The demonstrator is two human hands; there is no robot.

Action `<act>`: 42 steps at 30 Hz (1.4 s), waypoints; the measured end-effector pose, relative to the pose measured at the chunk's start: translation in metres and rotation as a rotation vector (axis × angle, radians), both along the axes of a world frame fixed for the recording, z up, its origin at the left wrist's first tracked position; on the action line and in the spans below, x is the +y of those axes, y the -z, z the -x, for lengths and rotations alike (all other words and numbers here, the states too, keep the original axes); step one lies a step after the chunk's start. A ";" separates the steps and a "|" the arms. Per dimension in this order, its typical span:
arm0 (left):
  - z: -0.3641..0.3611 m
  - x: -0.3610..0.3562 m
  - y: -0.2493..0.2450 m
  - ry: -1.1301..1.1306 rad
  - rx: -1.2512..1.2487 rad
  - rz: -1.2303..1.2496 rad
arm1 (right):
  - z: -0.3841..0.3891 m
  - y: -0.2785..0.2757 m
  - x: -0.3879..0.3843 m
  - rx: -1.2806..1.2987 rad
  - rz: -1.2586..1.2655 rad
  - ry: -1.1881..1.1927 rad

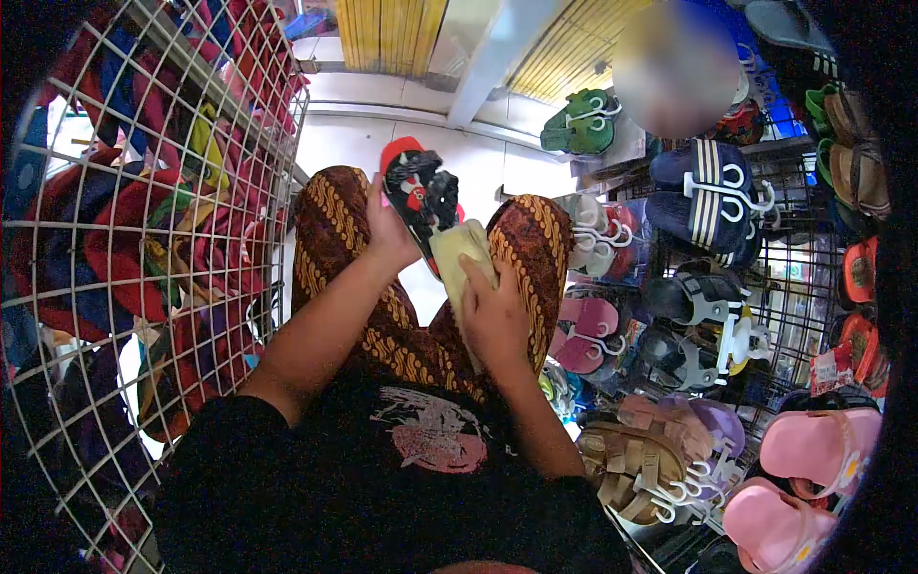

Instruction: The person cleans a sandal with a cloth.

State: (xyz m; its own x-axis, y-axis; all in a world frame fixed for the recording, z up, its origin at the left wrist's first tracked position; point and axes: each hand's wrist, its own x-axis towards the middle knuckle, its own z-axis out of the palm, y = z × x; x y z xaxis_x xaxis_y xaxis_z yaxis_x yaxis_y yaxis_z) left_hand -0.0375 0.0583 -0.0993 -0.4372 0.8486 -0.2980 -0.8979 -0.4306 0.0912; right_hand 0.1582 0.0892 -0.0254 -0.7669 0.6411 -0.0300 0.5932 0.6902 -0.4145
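My left hand (390, 228) is wrapped round the side of a red and black sandal (416, 187) with dark straps, held up between my knees. A folded pale yellow cloth (457, 251) is in my right hand (495, 316), its fingers pressed over it. The cloth lies against the lower end of the sandal and covers part of it. Beneath both hands are my legs in brown patterned trousers (330, 215).
A wire grid (206, 244) with colourful goods behind it rises at left. On the right hang many sandals, among them navy striped slides (703, 191), pink clogs (813, 450) and brown sandals (631, 464). Green sandals (579, 122) lie ahead, near the white tiled floor (339, 143).
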 end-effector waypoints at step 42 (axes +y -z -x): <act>-0.007 -0.001 0.008 -0.103 0.061 0.175 | 0.008 0.005 -0.014 -0.023 -0.069 -0.024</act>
State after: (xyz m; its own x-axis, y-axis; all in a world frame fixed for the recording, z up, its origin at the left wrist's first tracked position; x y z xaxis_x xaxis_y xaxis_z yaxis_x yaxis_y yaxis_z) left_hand -0.0300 0.0573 -0.1074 -0.5405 0.7362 -0.4074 -0.8406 -0.4923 0.2256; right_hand 0.1501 0.0750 -0.0300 -0.7819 0.6234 -0.0039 0.5846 0.7309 -0.3522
